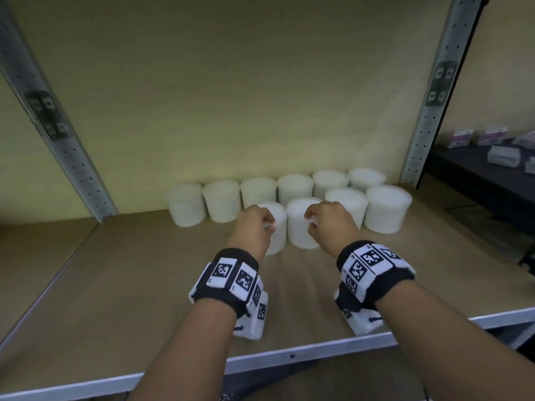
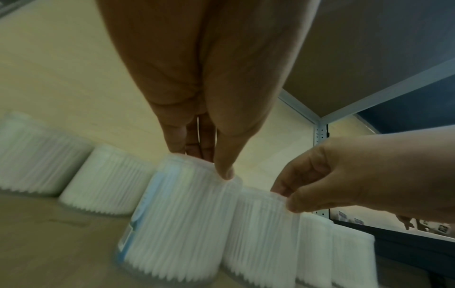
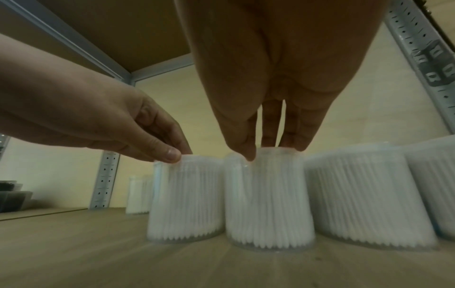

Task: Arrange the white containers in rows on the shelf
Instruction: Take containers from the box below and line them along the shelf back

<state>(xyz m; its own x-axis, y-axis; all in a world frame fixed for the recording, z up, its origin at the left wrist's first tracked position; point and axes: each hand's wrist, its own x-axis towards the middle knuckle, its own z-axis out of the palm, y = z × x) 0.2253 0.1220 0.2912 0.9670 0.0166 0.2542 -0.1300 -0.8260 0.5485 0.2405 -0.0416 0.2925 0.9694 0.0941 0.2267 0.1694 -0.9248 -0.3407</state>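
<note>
Several white containers of cotton swabs stand on the wooden shelf [image 1: 144,285]. A back row [image 1: 295,188] runs along the wall, and a front row stands before its right part. My left hand [image 1: 267,224] pinches the top rim of the front row's leftmost container [image 1: 276,238]; in the left wrist view that hand [image 2: 202,161] holds this container [image 2: 177,220] from above. My right hand [image 1: 311,219] grips the top of the neighbouring container [image 1: 298,230], seen close as hand [image 3: 273,151] and container [image 3: 268,198]. Both containers stand upright on the shelf, side by side.
Two more front-row containers [image 1: 388,209] stand right of my right hand. Perforated metal uprights [image 1: 428,111] frame the shelf on both sides, with a board overhead [image 3: 110,29]. Bare shelf board lies left of the containers and toward the front edge [image 1: 289,354]. Small packages [image 1: 503,154] lie on a dark surface at right.
</note>
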